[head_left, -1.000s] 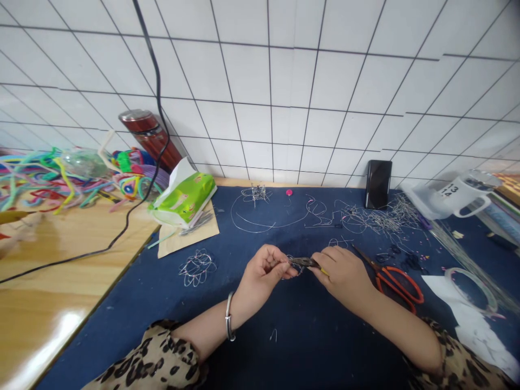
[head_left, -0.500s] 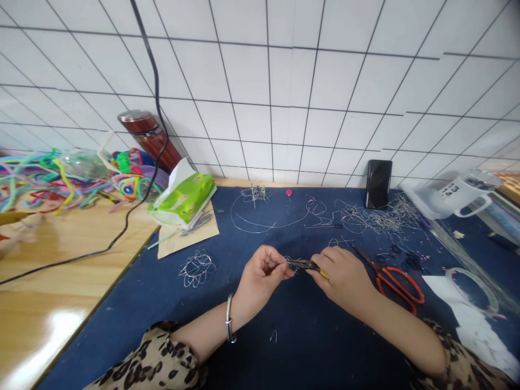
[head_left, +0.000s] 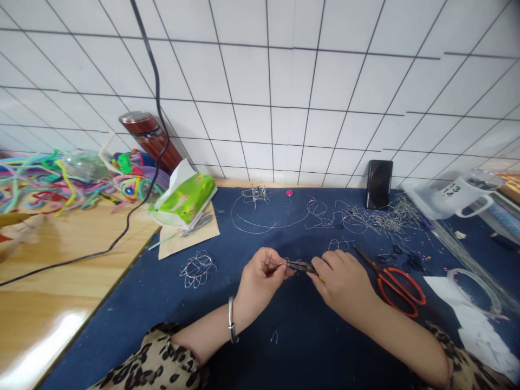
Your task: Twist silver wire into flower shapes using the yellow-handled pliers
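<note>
My right hand [head_left: 343, 279] is closed round a pair of pliers [head_left: 300, 266] with a bit of yellow handle showing. The jaws point left and meet the fingertips of my left hand [head_left: 264, 279], which pinches a thin piece of wire [head_left: 286, 261]. Part of that wire is hidden behind the fingers and the jaws. To the left, a wire flower shape [head_left: 197, 269] lies on the dark blue mat [head_left: 244, 357]. Below my hands is a small bent wire bit [head_left: 274, 337].
Orange-handled scissors [head_left: 400, 290] lie right of my right hand. Behind are a wire tangle [head_left: 382, 214], a phone [head_left: 378, 184] against the wall and a pink round piece [head_left: 289, 193]. A tissue pack [head_left: 187, 200], a red flask [head_left: 150, 141] and a mug [head_left: 467, 195] stand farther out.
The pliers have turned slightly at my left fingertips, and my right hand has shifted a little with less yellow handle visible. My left hand keeps its pinch.
</note>
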The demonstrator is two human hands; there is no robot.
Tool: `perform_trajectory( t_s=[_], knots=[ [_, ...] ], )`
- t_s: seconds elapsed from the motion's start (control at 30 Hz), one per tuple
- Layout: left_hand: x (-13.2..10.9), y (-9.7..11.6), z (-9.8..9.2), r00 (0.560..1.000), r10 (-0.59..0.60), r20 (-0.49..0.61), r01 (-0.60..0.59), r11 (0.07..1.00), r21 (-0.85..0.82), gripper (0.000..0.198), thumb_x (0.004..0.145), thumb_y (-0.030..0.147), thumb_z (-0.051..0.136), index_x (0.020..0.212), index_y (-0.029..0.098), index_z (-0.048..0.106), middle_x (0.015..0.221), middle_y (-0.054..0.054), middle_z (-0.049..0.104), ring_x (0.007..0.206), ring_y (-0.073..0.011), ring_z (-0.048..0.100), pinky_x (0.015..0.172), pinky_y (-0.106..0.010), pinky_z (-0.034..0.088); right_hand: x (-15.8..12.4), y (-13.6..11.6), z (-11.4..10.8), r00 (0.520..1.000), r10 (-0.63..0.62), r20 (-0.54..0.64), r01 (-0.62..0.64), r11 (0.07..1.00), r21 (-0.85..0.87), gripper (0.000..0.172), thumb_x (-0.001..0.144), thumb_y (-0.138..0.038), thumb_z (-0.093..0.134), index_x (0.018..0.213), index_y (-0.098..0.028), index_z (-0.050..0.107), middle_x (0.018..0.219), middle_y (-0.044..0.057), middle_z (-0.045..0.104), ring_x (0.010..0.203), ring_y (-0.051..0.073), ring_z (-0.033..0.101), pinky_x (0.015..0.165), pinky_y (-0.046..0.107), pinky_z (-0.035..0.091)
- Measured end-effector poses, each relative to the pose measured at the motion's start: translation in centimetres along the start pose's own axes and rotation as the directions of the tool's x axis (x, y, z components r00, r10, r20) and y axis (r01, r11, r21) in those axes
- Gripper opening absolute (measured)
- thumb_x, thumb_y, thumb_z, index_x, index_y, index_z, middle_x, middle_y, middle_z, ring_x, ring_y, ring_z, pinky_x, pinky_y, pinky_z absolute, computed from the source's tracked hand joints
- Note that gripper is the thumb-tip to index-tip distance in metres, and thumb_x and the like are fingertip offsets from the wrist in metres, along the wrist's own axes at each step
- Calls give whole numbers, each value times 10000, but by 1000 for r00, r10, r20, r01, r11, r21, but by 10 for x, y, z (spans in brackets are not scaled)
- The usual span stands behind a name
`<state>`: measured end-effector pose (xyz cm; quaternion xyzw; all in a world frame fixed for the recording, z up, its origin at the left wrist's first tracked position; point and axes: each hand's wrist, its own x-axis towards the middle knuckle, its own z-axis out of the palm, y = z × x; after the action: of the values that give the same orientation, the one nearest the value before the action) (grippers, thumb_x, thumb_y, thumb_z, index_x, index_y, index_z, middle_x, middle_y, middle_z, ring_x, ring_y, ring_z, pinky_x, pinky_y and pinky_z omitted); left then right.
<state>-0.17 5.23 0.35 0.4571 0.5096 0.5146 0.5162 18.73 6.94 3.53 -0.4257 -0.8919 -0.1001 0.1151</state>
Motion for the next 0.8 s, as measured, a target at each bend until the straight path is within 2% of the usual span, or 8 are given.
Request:
perform_trajectory(
  t_s=[0.37, 0.8],
  knots=[
    [0, 0, -1, 999, 24, -35, -21, 995, 94, 136, 773, 165, 591, 809, 179, 460, 726, -14, 652, 712, -164, 685, 649, -258, 538, -2, -8, 1, 999, 42, 31, -42, 999, -9, 169, 877, -285, 440, 885, -181, 573, 757, 54, 510, 730, 192, 439, 674, 333, 285],
    [0, 0, 0, 998, 24, -62, -20, 998, 55, 147, 754, 167, 607, 809, 175, 471, 736, -19, 650, 725, -181, 691, 672, -286, 549, 0, -7, 1, 999, 18, 42, -19, 1000, 17, 182, 877, -224, 411, 927, -176, 579, 749, 50, 505, 717, 188, 434, 670, 326, 305]
  ],
)
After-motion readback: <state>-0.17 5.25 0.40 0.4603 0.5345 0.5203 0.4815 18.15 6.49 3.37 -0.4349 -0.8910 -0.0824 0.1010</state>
